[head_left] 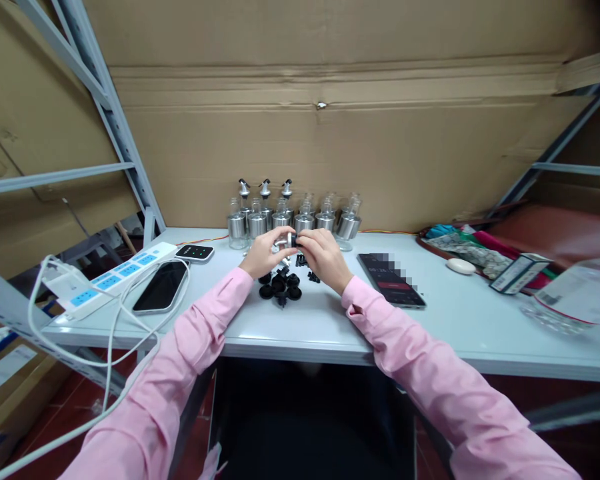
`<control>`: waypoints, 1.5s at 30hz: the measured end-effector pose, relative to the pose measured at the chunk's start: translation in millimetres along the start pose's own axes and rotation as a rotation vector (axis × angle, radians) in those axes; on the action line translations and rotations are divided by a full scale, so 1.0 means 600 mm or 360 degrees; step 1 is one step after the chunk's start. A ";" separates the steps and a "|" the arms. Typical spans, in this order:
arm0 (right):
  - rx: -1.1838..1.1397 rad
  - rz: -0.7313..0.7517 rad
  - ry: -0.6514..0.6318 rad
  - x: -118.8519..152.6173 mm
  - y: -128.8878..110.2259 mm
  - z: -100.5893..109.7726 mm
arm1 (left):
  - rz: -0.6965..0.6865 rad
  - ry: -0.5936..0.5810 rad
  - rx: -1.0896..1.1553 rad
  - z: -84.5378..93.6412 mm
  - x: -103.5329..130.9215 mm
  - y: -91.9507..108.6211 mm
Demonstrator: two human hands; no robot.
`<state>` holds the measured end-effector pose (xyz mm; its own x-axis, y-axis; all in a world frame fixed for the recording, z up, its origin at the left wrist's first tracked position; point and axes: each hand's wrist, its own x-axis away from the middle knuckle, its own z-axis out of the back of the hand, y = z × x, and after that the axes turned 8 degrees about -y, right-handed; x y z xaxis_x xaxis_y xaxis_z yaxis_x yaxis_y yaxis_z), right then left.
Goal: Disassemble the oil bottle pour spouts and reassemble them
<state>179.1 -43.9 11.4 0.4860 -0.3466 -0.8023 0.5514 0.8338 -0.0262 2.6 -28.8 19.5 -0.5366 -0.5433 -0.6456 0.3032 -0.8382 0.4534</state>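
So there's this small silver and black cylindrical part [291, 240] held just above the white tabletop [300, 327], lying roughly sideways, long axis left to right, black end toward the right hand [325, 257]. Fingers cover bits of it, so I can't make out its full shape. Left hand [267, 253] has thumb and fingers partly open around the silver end; right fingertips are closed on the black end.
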 end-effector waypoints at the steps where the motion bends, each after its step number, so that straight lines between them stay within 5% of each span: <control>1: -0.0145 -0.0118 0.0073 0.002 -0.001 -0.002 | -0.0120 0.0050 -0.0152 -0.005 0.001 0.002; 5: -0.0989 -0.0649 0.0099 0.004 -0.008 -0.007 | -0.0424 0.0258 -0.0576 -0.016 0.004 0.004; 9: -0.1345 -0.0836 -0.0086 0.003 -0.014 -0.009 | -0.0454 0.0242 -0.0763 -0.010 0.006 0.001; 21: -0.0819 -0.0716 0.0092 0.002 -0.009 -0.007 | -0.0145 0.0099 -0.0828 0.007 0.004 -0.009; 25: -0.0712 -0.0817 0.0322 0.004 0.004 -0.005 | 0.0184 0.0240 -0.0689 0.017 0.007 -0.034; 28: -0.0702 -0.0898 0.0355 0.007 0.014 -0.008 | 0.0345 0.0036 -0.0527 0.018 0.013 -0.066; 34: -0.0748 -0.0923 0.0239 0.009 0.014 -0.013 | 0.0496 -0.0315 -0.0480 0.005 0.022 -0.102; 45: -0.0487 -0.0962 -0.0356 0.009 0.012 -0.010 | 0.0662 -0.0637 -0.0573 0.024 0.024 -0.094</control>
<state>181.5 -37.4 3.4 0.3006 -0.8388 -0.4539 0.5690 0.5397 -0.6204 -33.5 11.1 -6.4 -0.5477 -0.8226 -0.1530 0.7535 -0.5644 0.3373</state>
